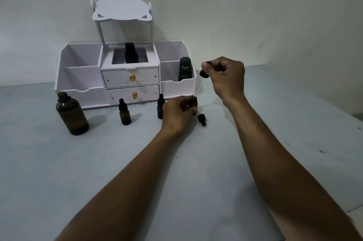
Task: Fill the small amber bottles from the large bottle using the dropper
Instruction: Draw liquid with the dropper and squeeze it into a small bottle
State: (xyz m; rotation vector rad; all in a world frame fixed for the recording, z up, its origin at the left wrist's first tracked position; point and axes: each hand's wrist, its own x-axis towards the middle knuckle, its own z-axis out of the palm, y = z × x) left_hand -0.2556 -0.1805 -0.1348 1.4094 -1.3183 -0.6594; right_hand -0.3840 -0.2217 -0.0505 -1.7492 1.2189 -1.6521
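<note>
The large amber bottle (72,115) stands uncapped at the left of the grey table. A small amber bottle (124,112) with a black dropper cap stands to its right. A second capped one (160,107) stands just left of my left hand (177,112). That hand grips a third small bottle (194,101), which is uncapped. My right hand (225,76) pinches the black bulb of the dropper (204,74) above it, and the thin glass tube slants down to that bottle's mouth. A loose black cap (202,119) lies on the table beside the held bottle.
A white desk organiser (125,75) with two gold-knobbed drawers and a raised shelf stands against the wall behind the bottles. A dark green Kahf tube (184,69) stands in its right compartment, and a black object sits in its centre tray.
</note>
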